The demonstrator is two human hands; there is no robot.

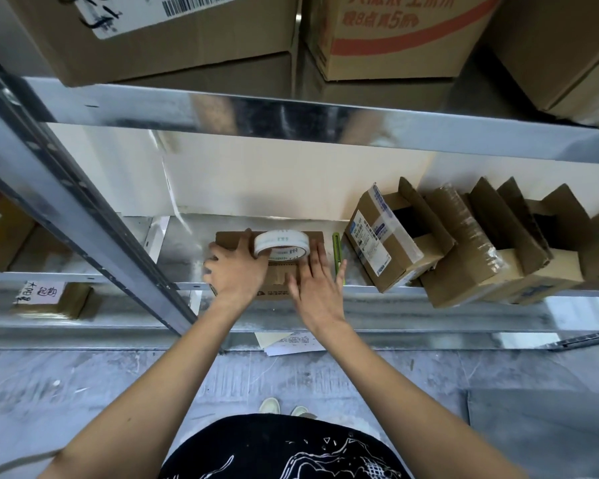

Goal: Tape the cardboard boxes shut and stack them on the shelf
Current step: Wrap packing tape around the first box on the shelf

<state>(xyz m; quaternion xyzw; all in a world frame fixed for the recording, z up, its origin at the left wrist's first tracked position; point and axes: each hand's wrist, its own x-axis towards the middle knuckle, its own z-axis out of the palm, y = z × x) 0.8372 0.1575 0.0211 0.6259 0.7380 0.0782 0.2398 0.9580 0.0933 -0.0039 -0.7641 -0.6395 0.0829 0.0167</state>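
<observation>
Galvanised steel shelf (173, 243) fills the scene, its upper tier loaded with large cartons, and on the middle tier a person works at a flat cardboard box (274, 278) lying near the front lip. Left of that box stands the slanting steel upright (94, 216) of the rack. On the box's left edge the left hand (237, 269) curls its grip around the near side of a tape roll (281, 244), which rests on the box's top toward the back. Right of the roll, the right hand (317, 288) lies flat and released, fingers spread on the box's top, holding nothing. Just right of the box a green utility knife (338, 257) lies on the shelf, and further right a row of open boxes (464, 243) waits with flaps up, the nearest one tilted. Judging from this, the taping of the flat box is under way. The likely slip: the box sits close to the shelf's front lip, so a hard pull on the tape could drag it off, or the strip could lay crooked if the flat hand lifts too soon.
</observation>
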